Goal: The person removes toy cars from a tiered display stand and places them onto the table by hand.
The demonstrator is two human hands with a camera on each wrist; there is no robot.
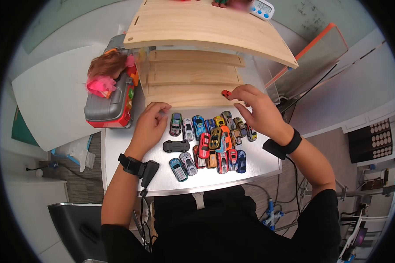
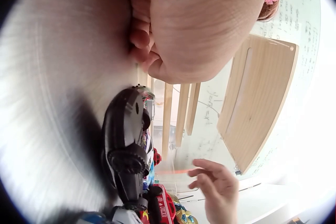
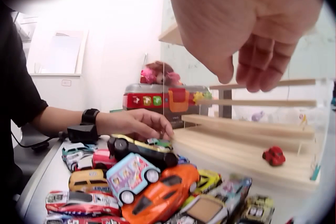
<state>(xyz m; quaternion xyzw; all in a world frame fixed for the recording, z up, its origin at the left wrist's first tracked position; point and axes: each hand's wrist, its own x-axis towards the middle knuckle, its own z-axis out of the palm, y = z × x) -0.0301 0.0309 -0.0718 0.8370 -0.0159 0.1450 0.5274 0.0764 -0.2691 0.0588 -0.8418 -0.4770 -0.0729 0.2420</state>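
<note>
A small red toy car [image 1: 226,94] sits on the lowest wooden step [image 1: 184,95] of a tiered rack. My right hand [image 1: 260,109] hovers right by it, thumb and fingers apart; in the right wrist view a gap shows between the fingertips and the red car [image 3: 274,155]. Holding nothing, my left hand [image 1: 150,127] rests on the white table with loosely bent fingers, left of a crowd of toy cars. Closest to it are a green-and-dark car [image 1: 176,124] and an overturned car [image 1: 176,146] with its black underside up. An orange car [image 3: 164,195] lies in the heap.
Above the steps is a wide wooden top board [image 1: 206,30] bearing a digital timer [image 1: 262,8]. A grey and red toy case [image 1: 107,105] with a brown-haired doll [image 1: 103,70] stands at the left. Clear side panels flank the rack. The table's front edge [image 1: 197,191] lies near the body.
</note>
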